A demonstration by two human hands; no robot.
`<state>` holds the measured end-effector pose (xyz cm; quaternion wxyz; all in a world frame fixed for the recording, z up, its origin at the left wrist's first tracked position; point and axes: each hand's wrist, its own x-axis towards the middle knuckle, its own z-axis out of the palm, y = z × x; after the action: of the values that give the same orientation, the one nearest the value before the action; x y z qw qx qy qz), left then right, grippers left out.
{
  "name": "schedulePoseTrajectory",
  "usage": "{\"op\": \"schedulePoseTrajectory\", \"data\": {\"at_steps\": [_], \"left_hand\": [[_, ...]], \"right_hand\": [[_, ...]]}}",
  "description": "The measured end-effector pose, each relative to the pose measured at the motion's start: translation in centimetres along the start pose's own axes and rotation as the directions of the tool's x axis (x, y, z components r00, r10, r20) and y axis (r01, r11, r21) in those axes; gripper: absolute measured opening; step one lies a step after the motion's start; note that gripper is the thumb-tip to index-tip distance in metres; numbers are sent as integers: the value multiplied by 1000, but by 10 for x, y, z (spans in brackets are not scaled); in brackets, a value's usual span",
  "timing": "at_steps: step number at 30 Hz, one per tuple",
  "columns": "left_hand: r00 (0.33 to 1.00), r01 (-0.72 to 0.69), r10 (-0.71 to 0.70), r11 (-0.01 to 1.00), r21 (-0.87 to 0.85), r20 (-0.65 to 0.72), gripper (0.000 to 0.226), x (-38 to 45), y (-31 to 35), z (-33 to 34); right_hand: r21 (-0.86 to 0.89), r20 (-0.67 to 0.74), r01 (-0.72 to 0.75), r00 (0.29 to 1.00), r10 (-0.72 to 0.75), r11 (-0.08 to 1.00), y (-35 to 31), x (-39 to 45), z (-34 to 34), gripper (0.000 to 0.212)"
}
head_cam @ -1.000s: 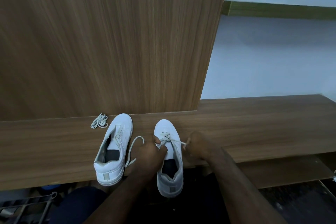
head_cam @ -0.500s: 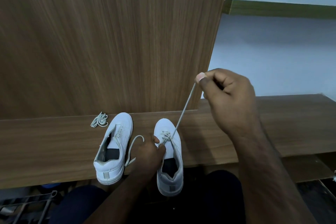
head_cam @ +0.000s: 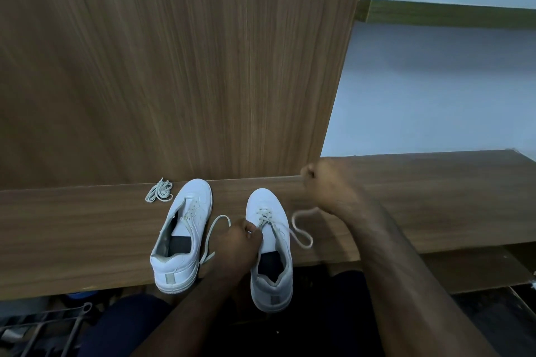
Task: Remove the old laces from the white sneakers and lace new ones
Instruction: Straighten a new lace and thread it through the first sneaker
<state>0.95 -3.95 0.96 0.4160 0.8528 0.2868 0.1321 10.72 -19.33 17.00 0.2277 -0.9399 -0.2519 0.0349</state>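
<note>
While the left hand (head_cam: 236, 243) pinches the lace (head_cam: 301, 236) at the eyelets of the right sneaker (head_cam: 271, 246), whose heel overhangs the wooden surface (head_cam: 87, 235), the right hand (head_cam: 330, 185) hovers blurred beyond the loose loop, fingers curled; whether they hold the lace cannot be told. The left sneaker (head_cam: 181, 240) stands beside it, a bundled lace (head_cam: 159, 194) near its toe.

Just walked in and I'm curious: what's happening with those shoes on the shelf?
A person is lacing a pair of white sneakers on a wooden ledge. The left hand pinches the lace at the eyelets of the right sneaker, which is laced only near the toe. The right hand is raised beside it, blurred, with a slack lace loop below it. The left sneaker sits partly laced, and a loose lace bundle lies beyond it.
</note>
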Motion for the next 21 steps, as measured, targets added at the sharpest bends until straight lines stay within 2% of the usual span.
{"op": "schedulePoseTrajectory", "data": {"at_steps": [1, 3, 5, 7, 9, 14, 21], "left_hand": [[1000, 24, -24, 1000, -7, 8, 27, 4, -6, 2], [995, 97, -96, 994, -53, 37, 32, 10, -14, 2], [983, 169, -151, 966, -194, 104, 27, 10, -16, -1], [956, 276, -214, 890, -363, 202, 19, 7, -14, -4], [938, 325, -232, 843, -428, 257, 18, 6, -15, -5], [922, 377, -257, 773, -511, 291, 19, 3, -16, -6], [919, 383, -243, 729, -567, 309, 20, -1, -12, -11]], "right_hand": [[17, 33, -16, 999, 15, 1000, 9, 7, 13, 23], [157, 60, -21, 998, 12, 987, 20, 15, 34, 17], [318, 77, -39, 997, 15, 947, 25, 15, 50, 11], [379, 97, -51, 995, 15, 924, 26, 10, 66, 10], [372, 99, -33, 995, -5, 928, 25, 4, 86, 9], [261, 101, 61, 991, -90, 963, 23, -5, 131, 14], [207, 38, 79, 995, -89, 975, 19, -6, 143, 15]]}}
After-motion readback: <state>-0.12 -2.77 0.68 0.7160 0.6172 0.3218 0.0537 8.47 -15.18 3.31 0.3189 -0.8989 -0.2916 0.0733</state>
